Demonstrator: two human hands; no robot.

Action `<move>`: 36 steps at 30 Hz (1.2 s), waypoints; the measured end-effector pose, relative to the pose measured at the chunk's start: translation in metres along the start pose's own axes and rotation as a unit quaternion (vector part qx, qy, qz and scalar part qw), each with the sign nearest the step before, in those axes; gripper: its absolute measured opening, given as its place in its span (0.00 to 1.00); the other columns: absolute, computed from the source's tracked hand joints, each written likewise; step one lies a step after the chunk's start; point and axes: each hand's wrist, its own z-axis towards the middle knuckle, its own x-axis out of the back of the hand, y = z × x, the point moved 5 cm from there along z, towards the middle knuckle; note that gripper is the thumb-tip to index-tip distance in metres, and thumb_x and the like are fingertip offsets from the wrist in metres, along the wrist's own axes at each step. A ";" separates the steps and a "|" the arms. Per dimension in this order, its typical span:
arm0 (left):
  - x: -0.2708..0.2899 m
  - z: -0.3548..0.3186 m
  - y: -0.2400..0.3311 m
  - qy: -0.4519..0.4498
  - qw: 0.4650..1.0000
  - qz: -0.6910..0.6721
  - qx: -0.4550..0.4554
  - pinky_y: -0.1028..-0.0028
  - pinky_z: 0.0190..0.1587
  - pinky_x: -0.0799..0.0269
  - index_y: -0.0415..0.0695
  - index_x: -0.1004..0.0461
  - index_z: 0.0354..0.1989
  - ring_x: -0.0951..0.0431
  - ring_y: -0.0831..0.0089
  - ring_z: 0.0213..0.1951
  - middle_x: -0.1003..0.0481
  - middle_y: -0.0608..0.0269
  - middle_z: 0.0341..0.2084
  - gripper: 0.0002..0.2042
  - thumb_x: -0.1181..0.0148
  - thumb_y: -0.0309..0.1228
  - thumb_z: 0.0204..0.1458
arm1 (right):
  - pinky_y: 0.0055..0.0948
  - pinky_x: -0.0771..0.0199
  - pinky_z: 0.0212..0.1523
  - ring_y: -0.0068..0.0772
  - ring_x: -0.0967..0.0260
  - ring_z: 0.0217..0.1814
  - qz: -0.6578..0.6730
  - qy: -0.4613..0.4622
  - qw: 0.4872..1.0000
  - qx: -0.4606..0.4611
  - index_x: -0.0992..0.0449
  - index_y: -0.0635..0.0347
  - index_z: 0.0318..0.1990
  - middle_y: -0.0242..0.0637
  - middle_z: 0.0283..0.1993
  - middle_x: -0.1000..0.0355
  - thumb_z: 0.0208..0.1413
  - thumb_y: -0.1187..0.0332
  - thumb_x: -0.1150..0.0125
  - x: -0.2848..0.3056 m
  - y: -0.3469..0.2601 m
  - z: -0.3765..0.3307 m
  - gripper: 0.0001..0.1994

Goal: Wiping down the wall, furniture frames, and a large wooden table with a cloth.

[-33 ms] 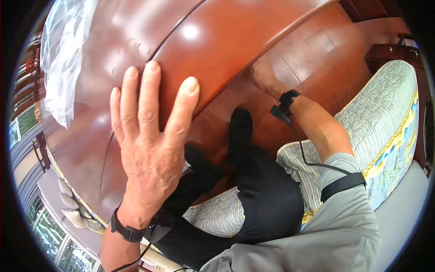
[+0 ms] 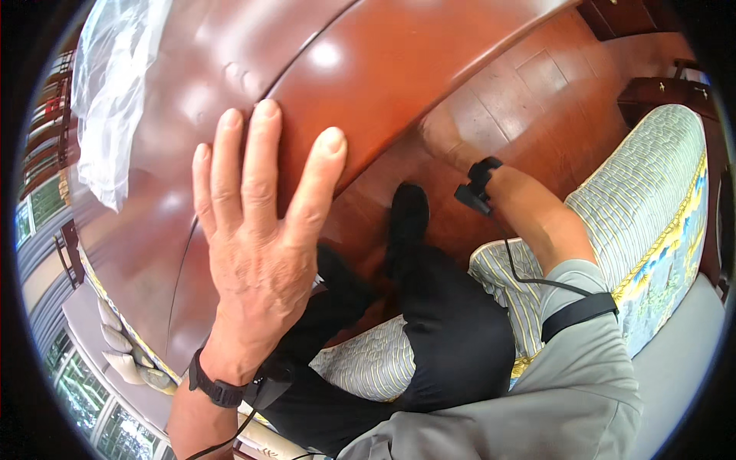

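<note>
My left hand [image 2: 261, 253] lies flat on a polished reddish-brown wooden table [image 2: 399, 69], fingers spread, holding nothing, its fingertips by a seam in the tabletop. It has a black band on the wrist. My right hand [image 2: 443, 134] reaches down past the table's edge toward the wooden floor [image 2: 552, 84]. It is blurred and partly hidden, so its fingers cannot be made out. A black strap with a cable sits on that wrist.
A clear plastic sheet [image 2: 115, 92] lies on the table at the upper left. I sit on a striped cushioned seat [image 2: 652, 199], with black trouser legs [image 2: 452, 322] and a black shoe [image 2: 406, 215] under the table edge. Dark wooden furniture [image 2: 659, 92] stands at the upper right.
</note>
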 end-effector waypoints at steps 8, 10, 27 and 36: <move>-0.003 0.010 0.014 0.031 0.998 -0.048 0.019 0.49 0.72 0.46 0.55 0.28 0.64 0.37 0.48 0.69 0.34 0.49 0.67 0.29 0.42 0.25 0.50 | 0.42 0.32 0.66 0.45 0.36 0.66 0.012 -0.187 0.969 0.158 0.18 0.60 0.48 0.42 0.61 0.28 0.52 0.69 0.38 -0.079 -0.054 -0.018 0.16; -0.002 0.008 0.011 0.016 0.998 -0.059 0.023 0.48 0.73 0.49 0.58 0.30 0.66 0.38 0.48 0.69 0.36 0.49 0.68 0.29 0.44 0.27 0.51 | 0.41 0.35 0.67 0.43 0.37 0.67 0.086 -0.227 0.957 0.156 0.21 0.60 0.53 0.43 0.63 0.30 0.55 0.68 0.40 -0.071 -0.066 -0.017 0.17; 0.007 -0.012 0.001 0.123 0.986 -0.114 0.010 0.46 0.71 0.46 0.50 0.32 0.67 0.40 0.49 0.70 0.36 0.50 0.66 0.33 0.30 0.35 0.49 | 0.39 0.32 0.63 0.47 0.26 0.59 0.157 -0.467 0.866 -0.091 0.22 0.59 0.60 0.49 0.56 0.22 0.59 0.57 0.35 0.148 -0.163 0.007 0.24; 0.038 -0.149 0.022 0.187 0.855 -0.424 0.231 0.55 0.65 0.35 0.35 0.29 0.61 0.33 0.45 0.64 0.32 0.43 0.61 0.29 0.30 0.35 0.52 | 0.27 0.25 0.52 0.20 0.27 0.48 0.436 -0.432 0.741 -0.274 0.22 0.64 0.55 0.31 0.50 0.22 0.71 0.59 0.47 0.208 -0.242 -0.018 0.18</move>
